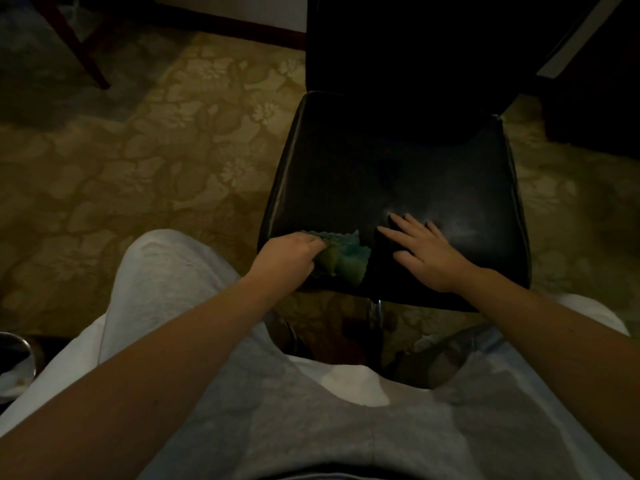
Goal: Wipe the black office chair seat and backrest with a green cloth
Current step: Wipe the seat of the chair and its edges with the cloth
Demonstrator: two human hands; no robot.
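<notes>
**Cloth at the front of the seat**

In the head view, the left hand [289,252] has its fingers curled around the green cloth [341,259] and holds it bunched on the front left part of the black seat [398,168]. The right hand [424,254] lies flat on the seat just beside the cloth, fingers straight and spread, holding nothing. The backrest [398,46] rises behind the seat (very dark, few details visible). A flowered carpet [156,150] lies under the chair.
</notes>
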